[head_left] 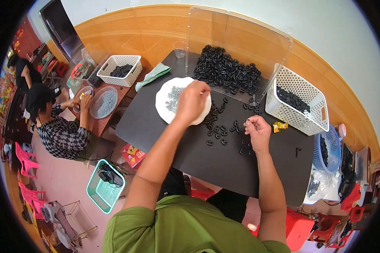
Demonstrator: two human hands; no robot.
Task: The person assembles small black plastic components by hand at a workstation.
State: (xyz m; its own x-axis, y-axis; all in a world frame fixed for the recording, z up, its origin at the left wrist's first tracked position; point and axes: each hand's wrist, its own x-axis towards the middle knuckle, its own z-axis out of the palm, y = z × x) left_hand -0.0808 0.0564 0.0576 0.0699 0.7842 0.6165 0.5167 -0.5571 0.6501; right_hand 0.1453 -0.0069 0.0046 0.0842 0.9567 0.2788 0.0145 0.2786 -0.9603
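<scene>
Above the right part of a white scalloped plate (161,109), my left hand (193,101) is curled closed, and whatever its fingers hold is too small to make out. Small silvery pieces (173,98) lie heaped on that plate. My right hand (258,131) is closed in a pinch over the dark table (185,156); what sits between its fingertips cannot be made out. Loose black oval parts with two holes (217,128) are scattered between my hands. A large pile of such parts (223,69) lies in a clear plastic tray (278,50) behind them.
A white perforated basket (318,111) with black parts stands at the right, near yellow wrappers (278,126) and a blue basket (334,154). A clear cup (180,49) and green cloth (156,74) are at the back left. Another person (61,130) works at a side table.
</scene>
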